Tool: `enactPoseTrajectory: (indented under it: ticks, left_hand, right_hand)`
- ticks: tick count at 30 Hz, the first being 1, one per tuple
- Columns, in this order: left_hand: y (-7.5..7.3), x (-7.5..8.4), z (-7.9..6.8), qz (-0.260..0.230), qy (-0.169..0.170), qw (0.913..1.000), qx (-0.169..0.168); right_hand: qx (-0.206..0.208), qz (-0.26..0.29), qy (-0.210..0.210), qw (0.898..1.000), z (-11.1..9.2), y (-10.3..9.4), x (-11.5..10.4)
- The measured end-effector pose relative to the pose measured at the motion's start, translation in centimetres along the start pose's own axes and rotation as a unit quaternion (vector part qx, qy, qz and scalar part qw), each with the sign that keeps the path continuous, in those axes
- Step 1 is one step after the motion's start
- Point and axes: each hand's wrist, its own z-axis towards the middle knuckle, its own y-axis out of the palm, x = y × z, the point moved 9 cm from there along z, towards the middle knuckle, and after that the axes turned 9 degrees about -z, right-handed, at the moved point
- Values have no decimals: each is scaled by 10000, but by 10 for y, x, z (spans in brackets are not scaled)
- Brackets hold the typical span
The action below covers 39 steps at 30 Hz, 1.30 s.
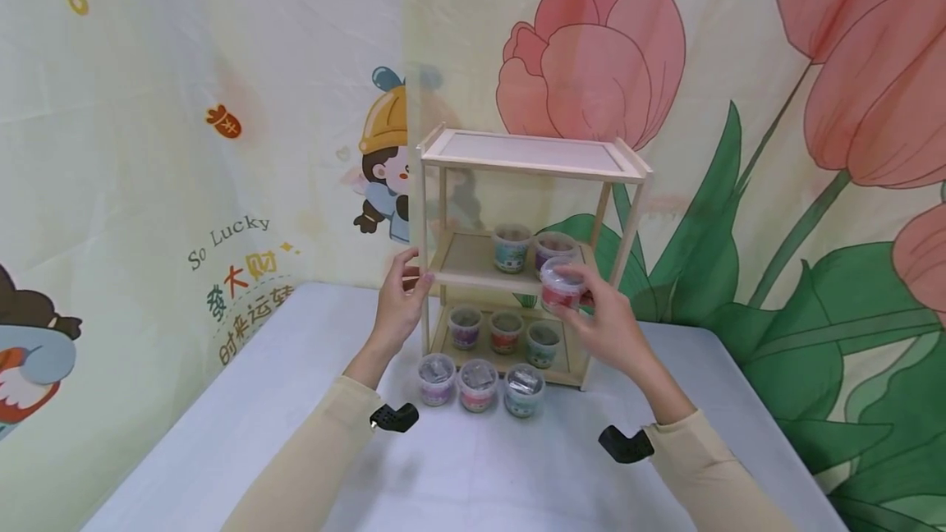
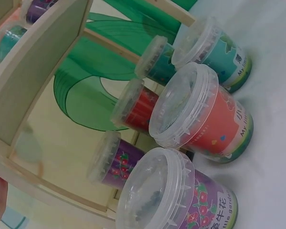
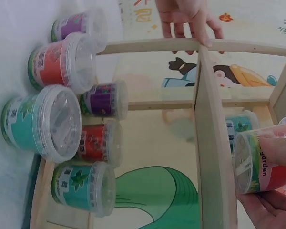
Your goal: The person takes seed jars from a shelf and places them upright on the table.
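My right hand [image 1: 612,320] holds a lidded clear plastic cup with a red label [image 1: 560,294] at the front edge of the wooden rack's middle shelf, thumb and fingers on its sides. In the right wrist view this cup [image 3: 267,164] is tipped on its side by the camera's angle. My left hand [image 1: 399,302] grips the wooden rack [image 1: 473,277] at its left front post, level with the middle shelf; the thumb lies in front, other fingers behind. Behind the held cup, a teal-labelled cup [image 1: 512,249] and a purple-labelled cup [image 1: 554,246] stand on that shelf.
On the bottom shelf stand purple [image 1: 465,328], red [image 1: 506,332] and teal [image 1: 543,345] cups. Another row of purple [image 1: 437,380], red [image 1: 477,386] and teal [image 1: 524,391] lidded cups sits on the white tablecloth [image 1: 473,474] before the rack. A printed backdrop [image 1: 310,105] hangs close behind.
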Motion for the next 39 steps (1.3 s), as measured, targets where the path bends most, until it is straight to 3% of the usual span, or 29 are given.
enactPoseTrajectory:
  ticks: [14, 29, 39]
  left_hand:
    - [4, 3, 2, -9, -105, 9999, -65]
    - [0, -1, 0, -117, -94, 9999, -6]
    - [1, -2, 1, -174, -146, 9997, -29]
  right_hand:
    - [-58, -16, 321, 9995, -53, -6, 29]
    - [-128, 325, 681, 9971, -91, 23, 54]
    - [-210, 497, 1235, 9909, -108, 47, 79]
